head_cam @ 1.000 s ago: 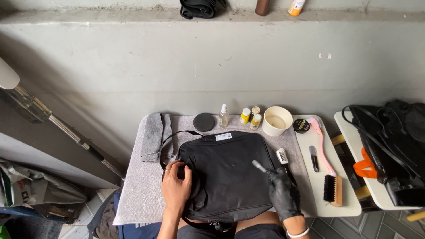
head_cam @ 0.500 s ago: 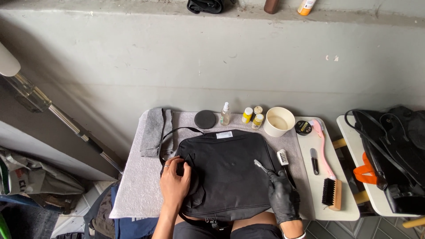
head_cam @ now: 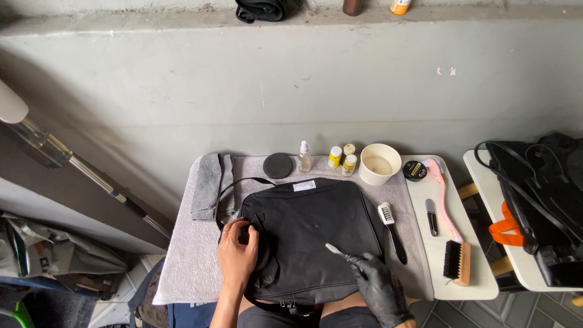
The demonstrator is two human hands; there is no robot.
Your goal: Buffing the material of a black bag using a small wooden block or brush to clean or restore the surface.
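Note:
A black fabric bag (head_cam: pixel 310 237) lies flat on a grey towel (head_cam: pixel 188 267) on a small table. My bare left hand (head_cam: pixel 238 255) presses on the bag's left side, fingers curled at its edge. My right hand (head_cam: pixel 379 288), in a black glove, holds a small brush (head_cam: pixel 337 251) whose pale head touches the bag's lower right area.
Behind the bag stand a black round tin (head_cam: pixel 278 164), a small spray bottle (head_cam: pixel 304 157), three yellow-capped bottles (head_cam: pixel 335 157) and a white bowl (head_cam: pixel 380 163). Brushes (head_cam: pixel 392 231) lie right of the bag, with a wooden brush (head_cam: pixel 457 262). Another black bag (head_cam: pixel 546 200) rests at far right.
The brush tip in my right hand has shifted slightly across the bag. My left hand stays pressed on the bag. The view has tilted a little.

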